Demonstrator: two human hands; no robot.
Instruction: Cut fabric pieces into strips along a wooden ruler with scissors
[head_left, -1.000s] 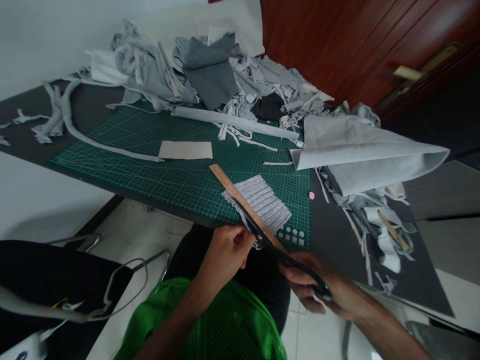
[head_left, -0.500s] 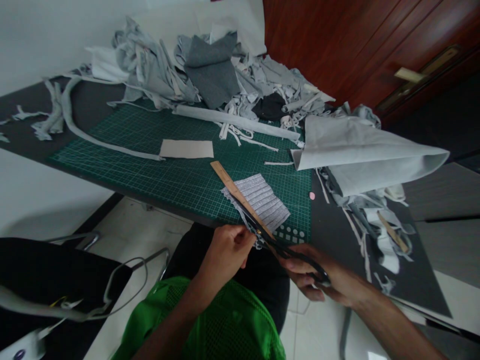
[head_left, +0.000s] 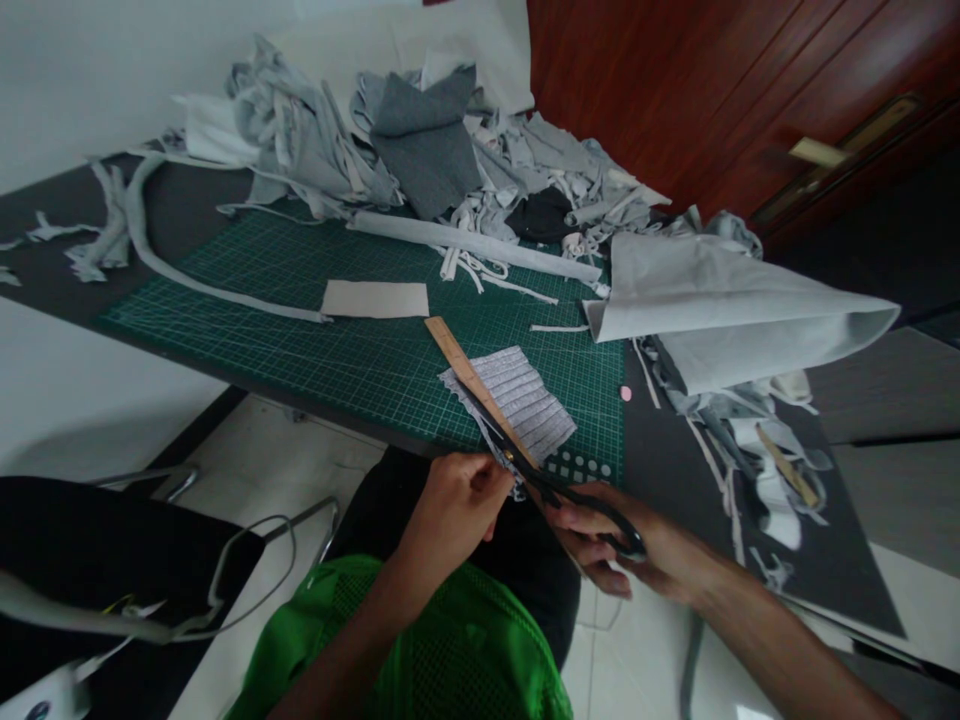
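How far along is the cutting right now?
Done: plenty of cut grey strips and scraps lie heaped at the table's far end. In hand: the right hand works black scissors at the near edge of a ribbed grey fabric piece, while the left hand steadies it beside a wooden ruler. Remaining: most of that piece looks uncut, and a large pale grey sheet lies folded, apparently uncut.
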